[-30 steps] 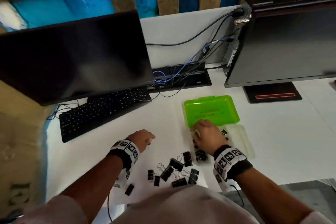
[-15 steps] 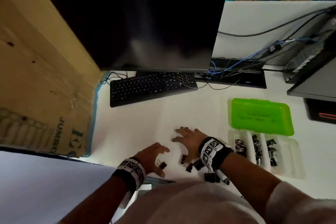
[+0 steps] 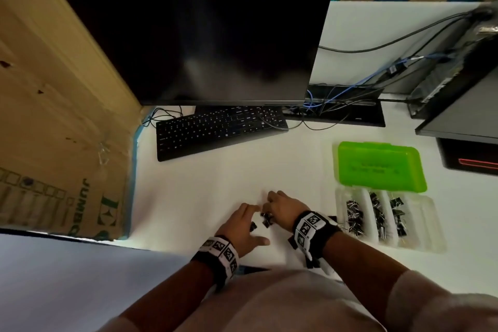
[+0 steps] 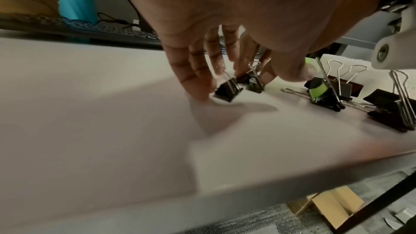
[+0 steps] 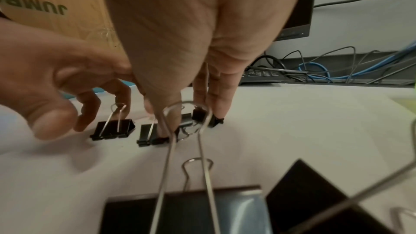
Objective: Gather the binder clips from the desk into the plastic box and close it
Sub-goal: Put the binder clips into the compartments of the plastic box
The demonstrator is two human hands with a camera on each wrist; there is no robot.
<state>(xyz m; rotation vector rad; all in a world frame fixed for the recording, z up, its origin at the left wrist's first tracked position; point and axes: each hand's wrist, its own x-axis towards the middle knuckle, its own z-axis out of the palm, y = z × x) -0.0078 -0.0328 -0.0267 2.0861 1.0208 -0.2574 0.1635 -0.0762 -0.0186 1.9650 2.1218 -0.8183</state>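
Small black binder clips [image 3: 266,219] lie on the white desk [image 3: 204,191] between my two hands. My left hand [image 3: 257,224] hovers with loosely spread fingers; its index fingertip sits beside one small clip [image 4: 227,90]. My right hand [image 3: 269,205] points straight down, its thumb and fingertips touching two small clips [image 5: 155,136]. A clip [image 5: 112,129] stands under the left hand's [image 5: 67,113] fingers. Larger clips [image 4: 326,93] lie nearer my body. The clear plastic box [image 3: 431,224] lies open to the right, with clips in its compartments and its green lid [image 3: 380,167] folded back.
A black keyboard [image 3: 221,129] and a dark monitor [image 3: 199,43] stand behind the hands. Cables [image 3: 336,105] and a second monitor [image 3: 463,116] are at the back right. A cardboard box [image 3: 62,116] borders the desk's left edge, and the front edge [image 4: 247,195] is just behind my wrists.
My right hand left the box and moved left to the loose clips, then drew its spread fingers together. The left hand came forward beside it. The view swung left.
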